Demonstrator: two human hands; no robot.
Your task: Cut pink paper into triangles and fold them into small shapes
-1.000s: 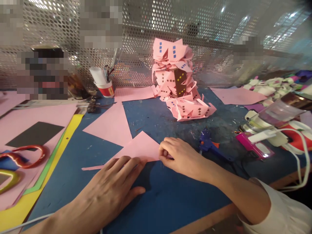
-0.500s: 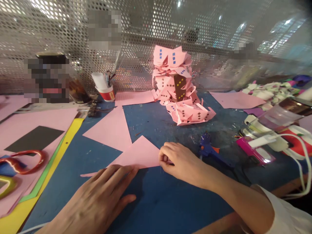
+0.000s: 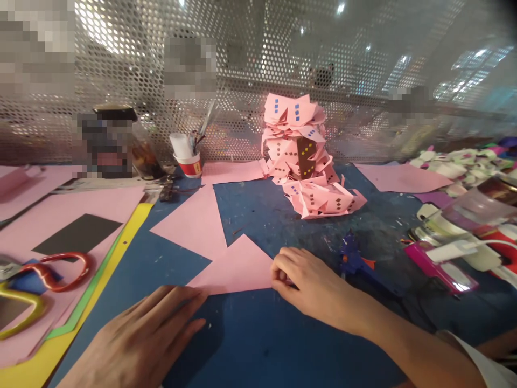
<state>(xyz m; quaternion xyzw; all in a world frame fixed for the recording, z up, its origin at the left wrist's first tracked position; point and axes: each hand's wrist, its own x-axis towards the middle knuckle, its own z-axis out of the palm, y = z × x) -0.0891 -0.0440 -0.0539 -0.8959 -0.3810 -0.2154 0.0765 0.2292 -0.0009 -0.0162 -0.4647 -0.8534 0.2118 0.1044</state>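
A folded pink paper triangle (image 3: pixel 240 267) lies on the blue tabletop, its long straight edge toward me. My left hand (image 3: pixel 151 328) rests palm down at the left end of that edge, fingers stretched out and covering the left corner. At the right corner my right hand (image 3: pixel 293 275) has its fingers curled in a pinch on the paper; its fingertips are partly hidden. A second pink sheet (image 3: pixel 197 221) lies just behind, touching or overlapping the triangle. Farther back stands a pink folded-paper construction (image 3: pixel 294 156) marked with small blue, brown and yellow squares.
To the left, red-handled scissors (image 3: pixel 56 272) and a yellow handle (image 3: pixel 34 312) lie on stacked coloured paper. A blue glue gun (image 3: pixel 363 264) lies right of my right hand. Behind are a paper cup (image 3: pixel 189 163) of tools and a perforated metal screen (image 3: pixel 238 59).
My left hand has slid left along the near edge, baring more of it and covering the pink tip at left. My right hand stays at the right corner. The view has shifted slightly.
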